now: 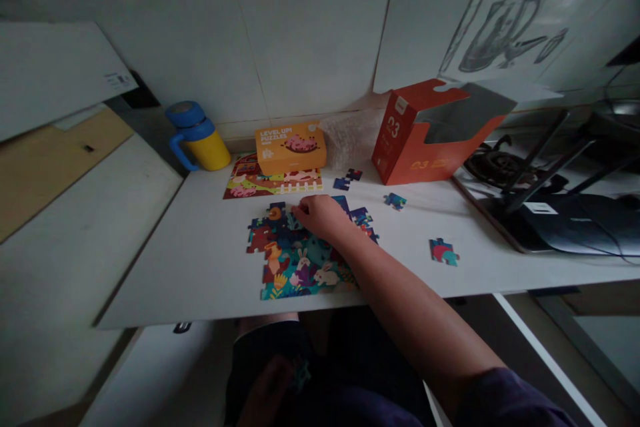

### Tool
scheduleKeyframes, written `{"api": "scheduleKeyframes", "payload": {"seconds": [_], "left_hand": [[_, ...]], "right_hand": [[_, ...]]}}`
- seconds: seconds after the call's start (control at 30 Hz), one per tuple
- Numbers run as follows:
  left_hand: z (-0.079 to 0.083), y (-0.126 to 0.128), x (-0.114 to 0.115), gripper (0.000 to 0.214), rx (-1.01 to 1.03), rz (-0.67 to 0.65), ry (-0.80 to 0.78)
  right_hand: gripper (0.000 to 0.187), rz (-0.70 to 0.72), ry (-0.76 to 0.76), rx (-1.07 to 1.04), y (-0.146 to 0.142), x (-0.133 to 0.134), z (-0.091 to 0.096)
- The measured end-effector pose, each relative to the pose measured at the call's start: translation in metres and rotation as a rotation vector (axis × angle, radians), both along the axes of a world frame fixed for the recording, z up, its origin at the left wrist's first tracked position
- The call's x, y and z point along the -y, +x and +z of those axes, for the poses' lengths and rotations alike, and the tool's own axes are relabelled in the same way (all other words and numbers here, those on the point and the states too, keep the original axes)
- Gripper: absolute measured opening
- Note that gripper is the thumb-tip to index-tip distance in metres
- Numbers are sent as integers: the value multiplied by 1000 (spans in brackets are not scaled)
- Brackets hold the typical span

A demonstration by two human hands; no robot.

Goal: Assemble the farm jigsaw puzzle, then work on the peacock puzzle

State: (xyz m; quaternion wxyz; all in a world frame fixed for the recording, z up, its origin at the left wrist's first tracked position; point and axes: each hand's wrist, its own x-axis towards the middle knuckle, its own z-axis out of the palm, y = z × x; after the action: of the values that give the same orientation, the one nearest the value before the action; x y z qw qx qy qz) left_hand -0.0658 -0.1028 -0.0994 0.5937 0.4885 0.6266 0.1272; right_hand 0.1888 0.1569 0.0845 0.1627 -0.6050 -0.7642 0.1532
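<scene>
A partly joined jigsaw puzzle (300, 257) with rabbits and other animals on teal and dark blue lies near the table's front edge. My right hand (320, 217) is over its upper part, fingers curled and pinched at a puzzle piece (294, 221); the wrist and forearm cover some of the puzzle's right side. Down in the shadow above my lap, my left hand (270, 380) is closed beside a small teal puzzle piece (301, 373), which it seems to hold. Loose puzzle pieces lie to the right, including a pink and teal one (444, 252) and a blue one (395, 201).
Behind the puzzle are a farm picture sheet (240, 183), an orange puzzle box (290, 159) and bubble wrap (345, 140). A blue and yellow flask (213, 147) stands left. At right are an open red box (400, 147) and a gas stove (575, 220).
</scene>
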Motion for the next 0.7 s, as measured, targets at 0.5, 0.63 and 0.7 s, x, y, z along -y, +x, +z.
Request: {"api": "scheduleKeyframes", "payload": {"seconds": [0.5, 0.63, 0.7], "left_hand": [[129, -6, -62, 45, 19, 7, 418], [151, -25, -95, 44, -125, 107, 588], [160, -31, -109, 43, -199, 114, 661]], "right_hand": [[41, -9, 10, 14, 1, -5, -10], [40, -12, 14, 11, 1, -5, -13], [39, -9, 12, 10, 1, -5, -13]]}}
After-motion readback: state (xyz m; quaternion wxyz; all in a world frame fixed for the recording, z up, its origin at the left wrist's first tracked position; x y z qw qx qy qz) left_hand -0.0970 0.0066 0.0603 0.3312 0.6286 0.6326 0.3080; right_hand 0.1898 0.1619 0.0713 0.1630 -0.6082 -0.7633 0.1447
